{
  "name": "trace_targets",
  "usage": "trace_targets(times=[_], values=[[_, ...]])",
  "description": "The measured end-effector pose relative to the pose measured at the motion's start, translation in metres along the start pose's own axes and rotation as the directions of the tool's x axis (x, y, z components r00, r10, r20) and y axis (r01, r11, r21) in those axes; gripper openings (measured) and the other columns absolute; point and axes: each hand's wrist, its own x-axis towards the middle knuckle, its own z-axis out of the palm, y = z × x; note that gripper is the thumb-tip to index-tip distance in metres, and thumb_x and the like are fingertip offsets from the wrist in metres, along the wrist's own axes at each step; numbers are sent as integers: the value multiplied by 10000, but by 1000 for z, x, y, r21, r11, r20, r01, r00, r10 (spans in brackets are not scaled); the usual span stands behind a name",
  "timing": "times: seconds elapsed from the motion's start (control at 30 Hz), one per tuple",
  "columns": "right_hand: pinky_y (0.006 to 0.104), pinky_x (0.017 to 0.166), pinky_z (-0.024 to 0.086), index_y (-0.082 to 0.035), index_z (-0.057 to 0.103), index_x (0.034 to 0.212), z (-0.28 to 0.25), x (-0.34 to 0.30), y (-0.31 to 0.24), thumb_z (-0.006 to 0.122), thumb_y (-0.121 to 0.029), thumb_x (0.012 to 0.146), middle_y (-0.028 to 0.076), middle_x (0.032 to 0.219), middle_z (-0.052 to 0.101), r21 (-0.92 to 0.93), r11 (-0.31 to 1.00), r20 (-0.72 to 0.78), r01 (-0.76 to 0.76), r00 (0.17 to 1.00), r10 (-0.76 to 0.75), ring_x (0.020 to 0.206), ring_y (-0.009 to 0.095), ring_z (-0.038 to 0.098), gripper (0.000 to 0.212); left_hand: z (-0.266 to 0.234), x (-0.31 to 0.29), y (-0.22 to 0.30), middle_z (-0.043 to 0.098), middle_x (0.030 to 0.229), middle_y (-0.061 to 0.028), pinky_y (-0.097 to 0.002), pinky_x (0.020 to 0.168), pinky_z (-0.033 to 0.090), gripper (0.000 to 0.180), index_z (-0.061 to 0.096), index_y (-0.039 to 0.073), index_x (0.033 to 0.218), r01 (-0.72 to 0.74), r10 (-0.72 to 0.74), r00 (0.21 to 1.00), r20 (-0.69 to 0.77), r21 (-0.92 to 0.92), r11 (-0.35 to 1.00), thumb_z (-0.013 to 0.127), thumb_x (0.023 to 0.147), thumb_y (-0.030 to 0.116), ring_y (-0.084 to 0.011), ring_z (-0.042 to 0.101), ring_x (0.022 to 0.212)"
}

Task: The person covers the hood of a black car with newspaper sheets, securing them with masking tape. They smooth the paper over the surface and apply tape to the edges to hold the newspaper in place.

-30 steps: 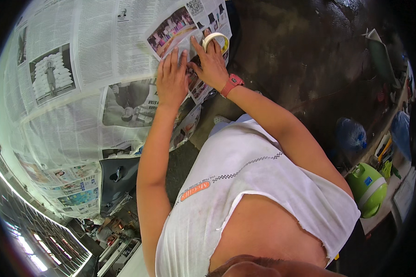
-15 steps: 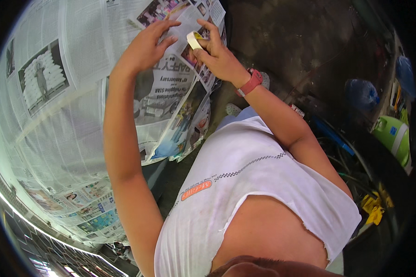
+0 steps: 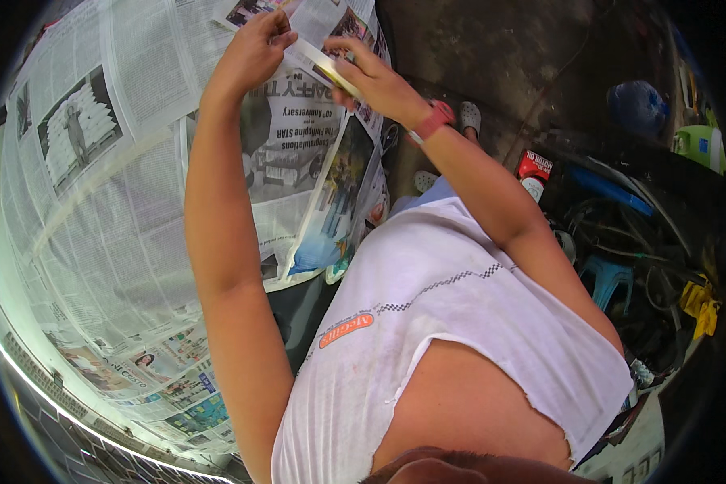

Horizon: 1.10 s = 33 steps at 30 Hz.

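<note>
Stretched between my two hands is a short pale strip of masking tape (image 3: pixel 311 54). My left hand (image 3: pixel 255 52) is closed, pinching the free end of the strip between thumb and fingers. My right hand (image 3: pixel 385 87) grips the masking tape roll (image 3: pixel 346 78), which is seen nearly edge-on and partly hidden by the fingers. Both hands are just above newspaper sheets (image 3: pixel 137 242) that cover a large rounded surface on the left. A line of tape (image 3: pixel 77 206) joins sheets there, and a loose newspaper edge (image 3: pixel 319 250) hangs near my body.
Dark floor (image 3: pixel 500 56) lies to the right. On it are a blue plastic bag (image 3: pixel 637 105), a red-and-white bottle (image 3: pixel 534 169), a green jug (image 3: pixel 702 147), a small blue stool (image 3: pixel 607 278), tangled black hoses (image 3: pixel 661 282) and a yellow cloth (image 3: pixel 700 305).
My left hand has gone from spread fingers to a pinch on the tape end. A strip now runs out from the roll, and the view has shifted slightly.
</note>
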Motion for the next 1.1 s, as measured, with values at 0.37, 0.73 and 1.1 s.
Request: trace_targets(times=[0.37,0.73,1.1], values=[[329,534,536,-48,717,1105,-36,-56,104,622,-286,1069,72,661,693,-346,834,-235,-431,900,367,527,163,680,259,20,-9,4,653,1360,-236,-482,1049,515,168,655,-52,1015,-81,111,991,-77,324,943,709,893,50,-435,617,1237],[355,570,590,45,716,972,-32,-20,105,684,-314,1025,131,707,750,-399,763,-170,-509,859,484,565,205,727,365,14,-19,32,609,1451,-195,-496,993,537,223,672,14,1044,49,78,968,-238,487,872,788,863,72,-433,639,1212],[364,637,578,-13,716,1123,-30,-27,131,575,-325,1078,100,721,748,-477,764,-196,-434,900,389,659,197,746,345,164,-111,65,454,1669,-115,-526,1315,220,573,578,44,1515,-121,-66,960,274,612,781,669,975,211,-345,319,1592]])
